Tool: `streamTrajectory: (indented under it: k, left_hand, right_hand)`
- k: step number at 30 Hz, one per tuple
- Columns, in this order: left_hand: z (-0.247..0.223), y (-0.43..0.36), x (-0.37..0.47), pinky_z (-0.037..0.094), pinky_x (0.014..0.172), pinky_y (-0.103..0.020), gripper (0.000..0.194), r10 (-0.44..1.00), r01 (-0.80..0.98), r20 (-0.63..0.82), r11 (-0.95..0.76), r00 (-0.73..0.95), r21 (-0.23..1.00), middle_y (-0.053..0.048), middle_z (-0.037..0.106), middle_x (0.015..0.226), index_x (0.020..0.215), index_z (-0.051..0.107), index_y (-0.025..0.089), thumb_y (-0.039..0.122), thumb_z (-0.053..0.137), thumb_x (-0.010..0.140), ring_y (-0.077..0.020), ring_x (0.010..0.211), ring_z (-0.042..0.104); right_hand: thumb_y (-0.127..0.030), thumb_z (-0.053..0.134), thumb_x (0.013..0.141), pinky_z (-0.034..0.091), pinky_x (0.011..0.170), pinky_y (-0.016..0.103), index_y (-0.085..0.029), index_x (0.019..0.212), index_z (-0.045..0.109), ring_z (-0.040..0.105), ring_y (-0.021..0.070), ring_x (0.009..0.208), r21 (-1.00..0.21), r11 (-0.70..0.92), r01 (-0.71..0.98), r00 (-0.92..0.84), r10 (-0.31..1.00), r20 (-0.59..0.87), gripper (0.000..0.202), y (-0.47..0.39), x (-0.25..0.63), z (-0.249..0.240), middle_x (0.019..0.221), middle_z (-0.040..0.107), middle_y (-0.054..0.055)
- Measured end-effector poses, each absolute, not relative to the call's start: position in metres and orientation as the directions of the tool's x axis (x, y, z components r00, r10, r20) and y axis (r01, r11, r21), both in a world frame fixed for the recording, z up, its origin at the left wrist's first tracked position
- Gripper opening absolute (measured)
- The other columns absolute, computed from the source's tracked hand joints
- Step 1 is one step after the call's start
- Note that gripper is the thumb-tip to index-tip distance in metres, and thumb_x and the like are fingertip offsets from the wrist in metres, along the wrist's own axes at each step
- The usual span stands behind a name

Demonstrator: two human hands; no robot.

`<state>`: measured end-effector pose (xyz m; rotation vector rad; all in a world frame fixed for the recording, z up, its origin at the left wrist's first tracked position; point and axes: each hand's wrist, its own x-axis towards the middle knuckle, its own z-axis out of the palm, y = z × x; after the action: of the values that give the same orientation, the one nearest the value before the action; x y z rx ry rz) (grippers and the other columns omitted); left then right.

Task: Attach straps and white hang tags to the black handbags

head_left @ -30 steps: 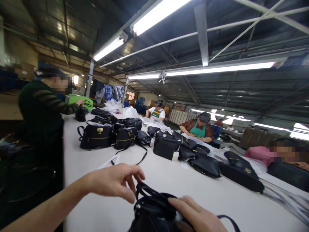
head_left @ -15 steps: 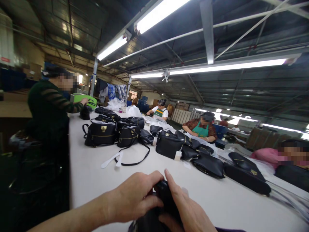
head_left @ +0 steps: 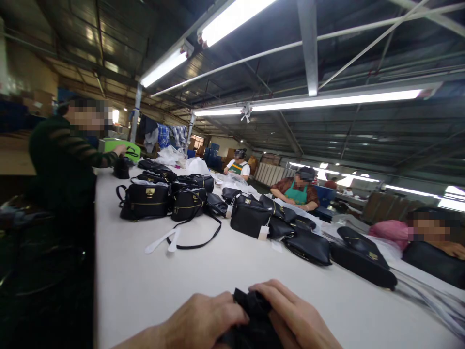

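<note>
A black bag (head_left: 254,322) is between my hands at the bottom middle of the view, its lower part cut off by the frame edge. My left hand (head_left: 205,317) grips its left side, fingers curled over the top edge. On the other side, my right hand (head_left: 290,310) bends its fingers over the bag's upper right part. Just beyond my hands is the white table (head_left: 203,271). Farther off lie a thin black strap (head_left: 201,246) and a pair of white strips (head_left: 162,242), beside a black handbag with a gold clasp (head_left: 145,199).
Several black bags (head_left: 250,218) stand and lie across the table, some with paper tags (head_left: 263,232). Clear plastic wrapping (head_left: 234,180) lies behind them. One person in dark green (head_left: 54,160) stands at the left; others sit along the far and right sides.
Both hands and the black bag have moved lower in the view. My right hand's fingers, stretched out before, are now bent over the bag. The view has shifted slightly.
</note>
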<state>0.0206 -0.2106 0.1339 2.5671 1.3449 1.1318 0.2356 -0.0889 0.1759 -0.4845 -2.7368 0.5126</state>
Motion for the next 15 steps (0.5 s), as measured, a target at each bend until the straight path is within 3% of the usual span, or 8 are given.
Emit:
streamTrajectory:
  k: [3,7,11,15]
  left_hand:
    - [0.145,-0.199,0.024,0.049,0.071,-0.026,0.018,0.704,0.706,0.562,-0.653,0.434,0.273,-0.006,0.063,0.098,0.109,0.055,0.022,0.032,0.047,0.096,-0.0187,0.081,0.060]
    - [0.148,-0.197,0.023,0.048,0.077,-0.029,0.016,0.701,0.753,0.579,-0.623,0.416,0.213,-0.005,0.062,0.102,0.101,0.057,0.022,0.019,0.061,0.086,-0.0206,0.087,0.058]
    - [0.143,-0.204,0.023,0.049,0.085,-0.027,0.021,0.722,0.738,0.624,-0.589,0.299,0.328,-0.006,0.055,0.114,0.095,0.058,0.022,0.008,0.063,0.080,-0.0204,0.099,0.058]
    - [0.141,-0.202,0.028,0.050,0.084,-0.021,0.015,0.690,0.605,0.677,-0.661,0.256,0.444,-0.005,0.054,0.113,0.092,0.055,0.021,0.008,0.055,0.087,-0.0151,0.093,0.060]
  right_hand:
    - [-0.012,0.052,0.089,0.053,0.091,0.034,-0.033,0.131,0.055,0.064,0.0240,0.106,-0.318,0.880,0.352,-0.917,0.393,0.072,0.047,-0.092,0.236,0.182,0.119,0.065,0.007]
    - [-0.005,0.050,0.087,0.053,0.094,0.041,-0.024,0.132,0.056,0.063,0.0284,0.109,-0.233,0.863,0.448,-0.894,0.441,-0.084,0.049,-0.103,0.228,0.191,0.120,0.066,0.011]
    - [-0.009,0.056,0.087,0.049,0.099,0.040,-0.021,0.126,0.059,0.061,0.0274,0.113,-0.275,0.828,0.489,-0.872,0.474,-0.123,0.040,-0.112,0.224,0.201,0.124,0.064,0.012]
    - [-0.014,0.053,0.093,0.052,0.090,0.035,-0.020,0.110,0.066,0.066,0.0243,0.101,-0.286,0.851,0.441,-0.895,0.442,-0.064,0.022,-0.108,0.229,0.196,0.112,0.069,0.009]
